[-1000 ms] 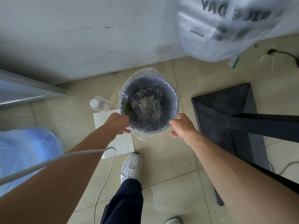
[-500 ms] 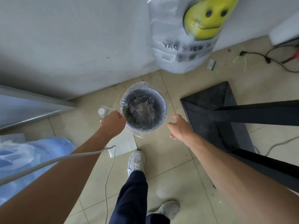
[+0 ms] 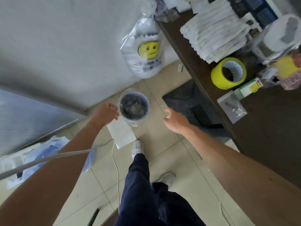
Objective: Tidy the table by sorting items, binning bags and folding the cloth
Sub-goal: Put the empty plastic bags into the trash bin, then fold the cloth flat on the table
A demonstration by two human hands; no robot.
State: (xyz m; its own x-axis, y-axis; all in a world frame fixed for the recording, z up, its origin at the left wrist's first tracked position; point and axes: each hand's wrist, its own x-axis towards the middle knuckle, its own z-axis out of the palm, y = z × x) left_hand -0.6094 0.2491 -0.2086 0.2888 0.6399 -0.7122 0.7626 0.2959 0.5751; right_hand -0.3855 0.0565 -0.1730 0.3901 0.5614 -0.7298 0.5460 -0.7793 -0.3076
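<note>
While the right hand (image 3: pixel 175 120) spreads empty, the left hand (image 3: pixel 105 113) curls by the bin (image 3: pixel 147 105), grip unclear.

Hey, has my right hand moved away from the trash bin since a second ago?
Yes. The right hand has left the rim of the bin and drawn rightward toward the table; floor tiles now show between them.

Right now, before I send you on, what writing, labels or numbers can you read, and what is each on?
"DAY": lower line on the smiley bag beside the table; the rest of its lettering is smeared.
Green-and-white box on the table: print too small to read.
Pink packet: print blurred.
Yellow tape roll and bin: no writing shows.
</note>
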